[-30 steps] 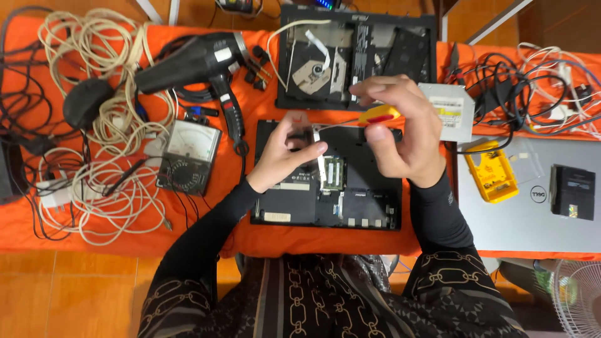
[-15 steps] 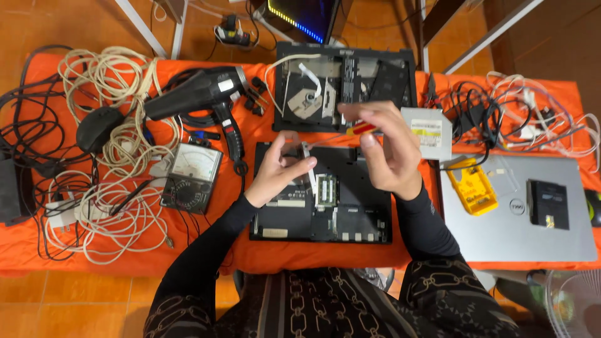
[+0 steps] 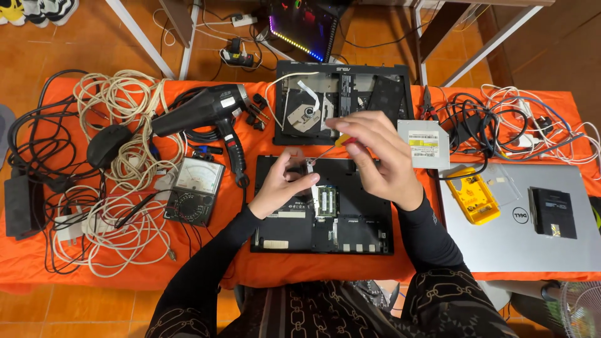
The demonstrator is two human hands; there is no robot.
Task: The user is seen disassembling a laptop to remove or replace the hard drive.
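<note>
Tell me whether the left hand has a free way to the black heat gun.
Probably yes: the left hand rests on the open laptop base, and the black heat gun lies up-left with only orange cloth between them.

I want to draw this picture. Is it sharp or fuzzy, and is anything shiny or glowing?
Head view: mostly sharp and evenly lit, with soft shadows under the right hand and left hand. The silver laptop shows a mild sheen, a strip of coloured lights glows at the top, and edges bend slightly from the wide lens.
</note>
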